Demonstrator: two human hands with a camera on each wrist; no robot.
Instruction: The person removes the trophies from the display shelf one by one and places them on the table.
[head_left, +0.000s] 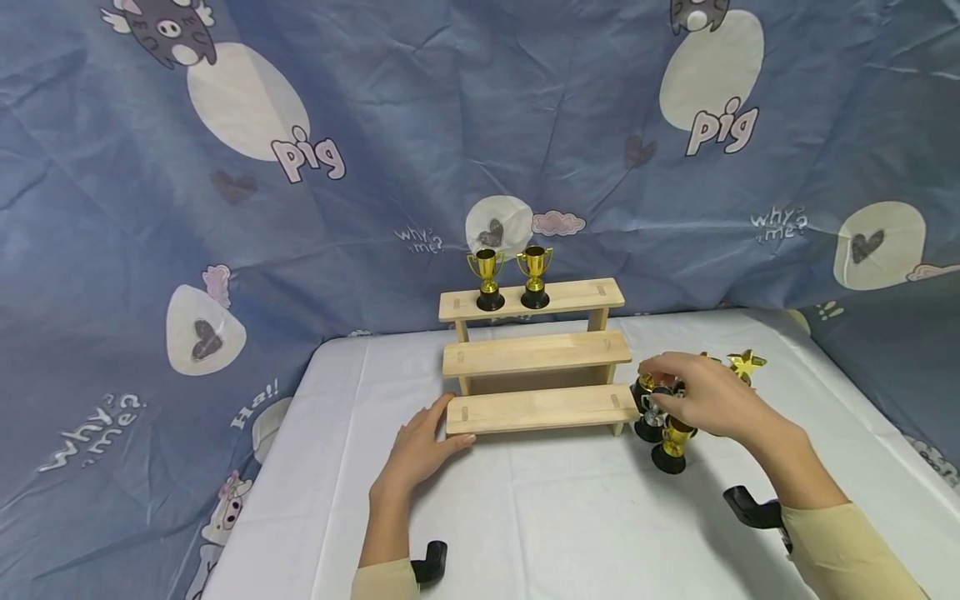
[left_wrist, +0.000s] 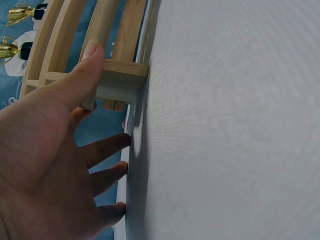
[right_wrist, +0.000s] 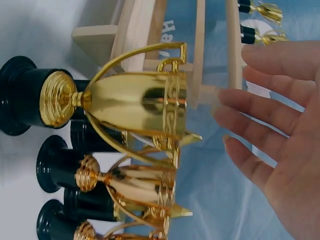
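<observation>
A three-tier wooden stand stands on the table, with two gold cup trophies on its top step. My left hand grips the left end of the lowest step between thumb and index finger. In the left wrist view, the other fingers spread down toward the cloth. To the right of the stand, my right hand hovers over a cluster of small trophies, its fingers loosely bent and holding nothing. In the right wrist view, a gold cup trophy stands nearest, beside copper-toned cups; the fingers are apart from them.
Gold star trophies stand behind the right hand, partly hidden by it. A white cloth covers the table. Blue printed fabric hangs close behind the stand.
</observation>
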